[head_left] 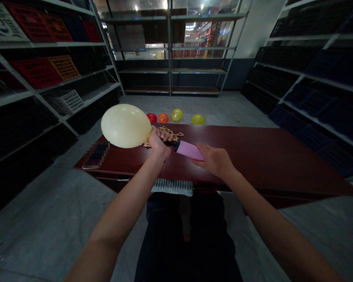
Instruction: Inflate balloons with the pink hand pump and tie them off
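Note:
A pale yellow balloon (126, 125), blown up large, sticks out to the left above the table. My left hand (159, 140) is closed round the balloon's neck and the black nozzle end of a balloon pump (190, 150); which fingers press on which part is hidden. Round the pump's pink-purple barrel my right hand (216, 159) is wrapped, toward its right end. Behind my left hand, a heap of tan uninflated balloons (172, 134), or something like them, lies on the dark red-brown table (253, 152).
A phone-like object (96, 154), blurred out, lies at the table's left end. Beyond the far edge are a red balloon (151, 117), an orange balloon (163, 118) and yellow-green balloons (177, 114). Shelves with crates (64, 67) flank both sides.

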Tool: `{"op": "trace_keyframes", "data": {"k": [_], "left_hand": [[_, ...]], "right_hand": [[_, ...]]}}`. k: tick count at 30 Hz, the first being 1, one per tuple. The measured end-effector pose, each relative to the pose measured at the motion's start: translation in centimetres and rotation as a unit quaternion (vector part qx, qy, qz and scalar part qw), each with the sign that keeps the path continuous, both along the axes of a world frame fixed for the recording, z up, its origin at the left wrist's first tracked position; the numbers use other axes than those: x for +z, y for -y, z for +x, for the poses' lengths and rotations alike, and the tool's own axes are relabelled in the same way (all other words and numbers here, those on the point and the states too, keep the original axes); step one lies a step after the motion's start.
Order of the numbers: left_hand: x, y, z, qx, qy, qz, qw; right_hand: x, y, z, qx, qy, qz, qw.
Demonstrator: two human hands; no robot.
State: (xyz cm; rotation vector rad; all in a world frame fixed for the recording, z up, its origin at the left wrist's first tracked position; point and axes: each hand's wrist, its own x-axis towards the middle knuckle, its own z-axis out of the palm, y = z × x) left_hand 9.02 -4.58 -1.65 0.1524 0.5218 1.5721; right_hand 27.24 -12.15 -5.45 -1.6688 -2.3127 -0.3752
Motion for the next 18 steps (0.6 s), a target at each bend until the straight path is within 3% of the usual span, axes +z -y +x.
{"op": "trace_keyframes", "data": {"k": [9, 18], "left_hand": [[-1.2, -2.3, -2.7, 0.016, -0.002, -0.019, 1.0], [0.4, -3.9, -7.0, 0.03, -0.015, -0.015, 0.999]], "right_hand": [[-2.5, 0.0, 1.4, 0.001, 0.047, 0.061, 0.997], [-2.7, 0.5, 4.3, -0.013, 0.083, 0.085, 0.993]]}}
